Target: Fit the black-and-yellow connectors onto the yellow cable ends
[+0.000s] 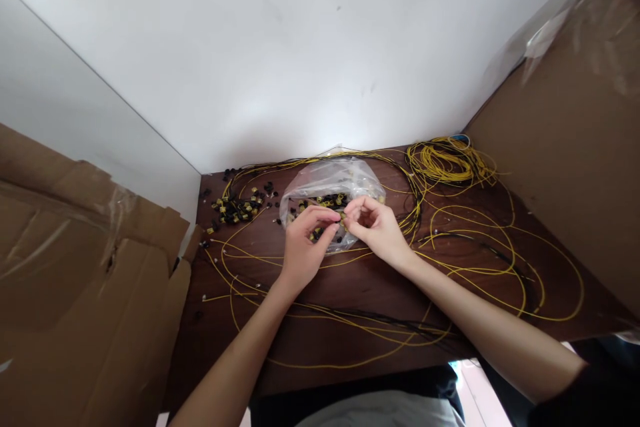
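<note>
My left hand and my right hand meet over a clear plastic bag in the middle of the table. Both are closed in a pinch, thumb against fingers, with the fingertips nearly touching. Whatever sits between them is too small to make out. Small black and yellow parts lie in the bag, partly hidden by my hands. To the left is a loose pile of similar black and yellow parts. Thin yellow wires run across the table under and around my forearms.
A coil of yellow wire lies at the back right. Black wires mix with yellow ones near the front. Cardboard stands at the left, and another cardboard panel at the right. A white wall closes off the back of the brown table.
</note>
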`<state>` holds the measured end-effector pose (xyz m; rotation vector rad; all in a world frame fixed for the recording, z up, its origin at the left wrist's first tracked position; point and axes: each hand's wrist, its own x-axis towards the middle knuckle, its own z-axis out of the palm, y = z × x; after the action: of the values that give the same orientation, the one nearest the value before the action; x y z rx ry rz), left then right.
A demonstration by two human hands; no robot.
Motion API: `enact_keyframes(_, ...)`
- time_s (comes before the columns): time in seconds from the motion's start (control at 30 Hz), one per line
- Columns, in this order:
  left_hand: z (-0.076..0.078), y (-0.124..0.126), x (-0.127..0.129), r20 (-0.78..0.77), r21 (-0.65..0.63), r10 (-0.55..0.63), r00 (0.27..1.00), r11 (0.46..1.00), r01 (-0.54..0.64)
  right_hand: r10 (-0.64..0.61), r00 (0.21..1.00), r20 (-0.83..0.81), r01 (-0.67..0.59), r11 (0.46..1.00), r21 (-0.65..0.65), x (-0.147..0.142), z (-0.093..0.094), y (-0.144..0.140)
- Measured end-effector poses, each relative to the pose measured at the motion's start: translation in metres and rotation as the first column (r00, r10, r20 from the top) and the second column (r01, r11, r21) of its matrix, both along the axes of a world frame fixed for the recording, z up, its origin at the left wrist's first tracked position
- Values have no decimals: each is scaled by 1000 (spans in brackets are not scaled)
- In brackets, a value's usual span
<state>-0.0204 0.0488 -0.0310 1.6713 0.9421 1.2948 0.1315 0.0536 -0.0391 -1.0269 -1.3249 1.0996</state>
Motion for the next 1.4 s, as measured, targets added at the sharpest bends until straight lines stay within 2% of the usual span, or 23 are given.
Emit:
enact_keyframes(0.13, 0, 0, 0, 3, 3, -2, 1000, 1000, 2, 4, 1000, -6, -4, 1000, -7, 0, 2, 0)
enact_keyframes(0.33, 4, -1, 1, 77, -144, 47, 996, 989, -35, 15, 999, -49, -15, 1000, -16, 1, 2, 0)
enact_keyframes(0.47, 4, 0, 2, 93, -194, 64, 994, 980, -45, 19, 998, -55, -19, 1000, -9, 1, 2, 0)
enact_keyframes(0.7, 3, -1, 2, 80, -175, 66, 995, 983, -52, 25, 998, -52, -26, 1000, -17, 2, 0, 1)
enact_keyframes(1.03, -1, 0, 0, 20, -57, 63, 998, 996, -62, 57, 998, 12, -56, 998, -20, 3, 0, 1)
enact_keyframes(1.4, -2, 0, -2, -17, -36, 51, 999, 998, -52, 51, 998, 29, -50, 999, -16, 2, -3, 0)
